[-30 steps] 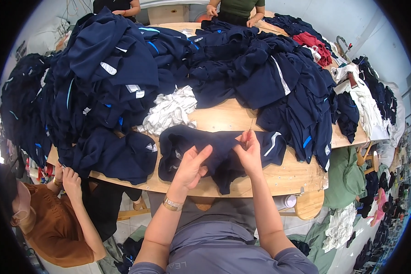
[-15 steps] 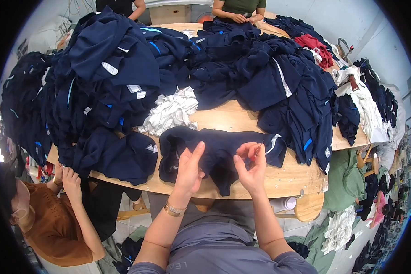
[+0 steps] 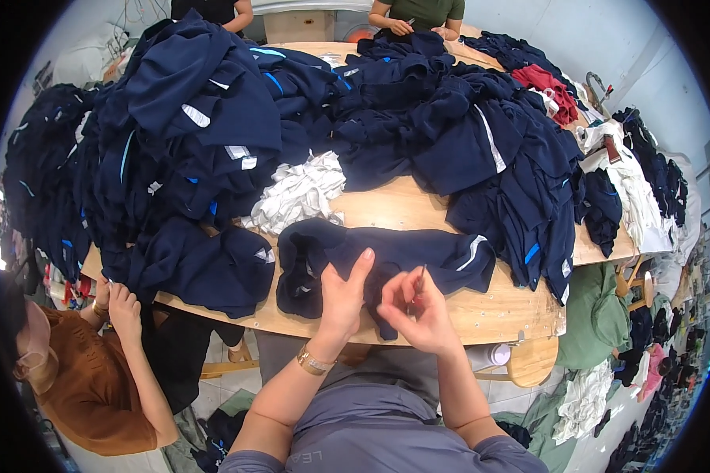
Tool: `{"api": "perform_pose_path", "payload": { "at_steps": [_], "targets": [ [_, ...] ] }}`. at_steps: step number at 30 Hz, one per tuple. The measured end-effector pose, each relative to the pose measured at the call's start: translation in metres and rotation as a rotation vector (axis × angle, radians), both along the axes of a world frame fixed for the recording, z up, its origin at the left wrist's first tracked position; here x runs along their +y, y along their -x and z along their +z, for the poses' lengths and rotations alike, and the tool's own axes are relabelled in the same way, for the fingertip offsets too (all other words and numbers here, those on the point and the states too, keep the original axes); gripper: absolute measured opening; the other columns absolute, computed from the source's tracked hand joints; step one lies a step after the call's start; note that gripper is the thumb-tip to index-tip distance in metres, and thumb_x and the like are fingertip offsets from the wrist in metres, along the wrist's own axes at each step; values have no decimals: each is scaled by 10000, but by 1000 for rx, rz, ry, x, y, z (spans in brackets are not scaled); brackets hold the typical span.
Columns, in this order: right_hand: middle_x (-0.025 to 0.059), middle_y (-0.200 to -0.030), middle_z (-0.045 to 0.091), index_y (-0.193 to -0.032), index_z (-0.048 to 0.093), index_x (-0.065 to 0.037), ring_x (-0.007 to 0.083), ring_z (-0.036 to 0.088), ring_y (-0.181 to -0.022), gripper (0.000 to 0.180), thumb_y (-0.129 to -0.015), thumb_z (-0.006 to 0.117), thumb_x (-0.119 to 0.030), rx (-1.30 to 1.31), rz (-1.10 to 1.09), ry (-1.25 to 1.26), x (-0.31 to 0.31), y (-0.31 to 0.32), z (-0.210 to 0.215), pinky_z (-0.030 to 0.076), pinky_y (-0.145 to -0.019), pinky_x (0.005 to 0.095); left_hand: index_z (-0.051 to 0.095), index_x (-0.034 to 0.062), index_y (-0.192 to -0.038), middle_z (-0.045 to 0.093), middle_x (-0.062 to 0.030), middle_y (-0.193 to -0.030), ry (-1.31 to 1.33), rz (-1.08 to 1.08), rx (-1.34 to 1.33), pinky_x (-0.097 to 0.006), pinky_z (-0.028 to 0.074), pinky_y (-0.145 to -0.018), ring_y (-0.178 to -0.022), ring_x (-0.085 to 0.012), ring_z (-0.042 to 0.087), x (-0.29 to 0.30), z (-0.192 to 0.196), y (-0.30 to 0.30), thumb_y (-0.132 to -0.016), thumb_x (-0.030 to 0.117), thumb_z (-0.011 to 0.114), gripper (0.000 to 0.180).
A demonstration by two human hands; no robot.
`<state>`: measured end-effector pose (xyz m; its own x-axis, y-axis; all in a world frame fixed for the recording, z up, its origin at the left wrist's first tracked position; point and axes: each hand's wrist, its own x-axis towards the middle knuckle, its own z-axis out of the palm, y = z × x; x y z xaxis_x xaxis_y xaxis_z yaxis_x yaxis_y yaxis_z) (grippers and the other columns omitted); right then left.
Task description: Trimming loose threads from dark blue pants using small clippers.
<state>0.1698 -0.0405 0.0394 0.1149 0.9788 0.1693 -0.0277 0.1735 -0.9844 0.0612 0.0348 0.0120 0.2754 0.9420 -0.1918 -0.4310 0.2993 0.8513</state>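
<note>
A navy garment (image 3: 430,246) with a white stripe near its right end lies at the table's front edge. Over its left part hovers my left hand (image 3: 342,301), thumb raised and apart from the fingers, with nothing visible in it. Beside it on the right, my right hand (image 3: 420,315) is closed around a small pointed tool (image 3: 419,299). A dark thin tip and a bit of red show between the fingers; the rest of the tool is hidden. Both hands are above the cloth, and I cannot tell whether either touches it.
Behind the garment is a heap of white cloth pieces (image 3: 298,191). Large navy garment piles (image 3: 189,102) crowd the wooden table (image 3: 379,206). On the left sits a co-worker in brown (image 3: 95,378); two people are across the table. A stool (image 3: 534,359) stands below the right edge.
My right hand has moved left, toward my left hand, with the tool in it. The left hand has shifted slightly right. The garment has stayed nearly in place.
</note>
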Motion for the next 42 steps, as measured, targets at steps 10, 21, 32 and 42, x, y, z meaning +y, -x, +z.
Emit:
{"api": "perform_pose_path", "payload": {
  "at_steps": [10, 21, 32, 42],
  "targets": [
    [77, -597, 502, -777, 421, -51, 178, 493, -489, 301, -819, 663, -226, -534, -328, 44, -4, -15, -13, 388, -466, 283, 482, 48, -987, 531, 5, -849, 175, -49, 65, -210, 330, -436, -640, -54, 480, 3, 0, -1, -805, 322, 682, 384],
    [71, -608, 538, -711, 480, -73, 256, 535, -469, 324, -785, 665, -328, -1044, -448, -98, 3, -13, -21, 396, -418, 331, 548, 67, -918, 558, 32, -790, 180, -44, -26, -163, 285, -354, -574, -16, 480, 1, 3, -4, -823, 271, 669, 255],
    [65, -584, 515, -691, 481, -73, 235, 526, -453, 323, -773, 681, -313, -1061, -461, -131, -2, -15, -21, 388, -409, 315, 575, 49, -871, 540, 42, -734, 107, 12, -16, -159, 318, -340, -528, -12, 457, 1, 2, -7, -831, 266, 662, 237],
    [61, -591, 524, -706, 484, -73, 233, 528, -456, 319, -781, 674, -318, -1026, -482, -161, 1, -15, -17, 391, -412, 311, 563, 40, -945, 556, 28, -780, 111, 25, 53, -158, 321, -343, -563, -16, 479, -1, 5, -10, -821, 288, 671, 298]
  ]
}}
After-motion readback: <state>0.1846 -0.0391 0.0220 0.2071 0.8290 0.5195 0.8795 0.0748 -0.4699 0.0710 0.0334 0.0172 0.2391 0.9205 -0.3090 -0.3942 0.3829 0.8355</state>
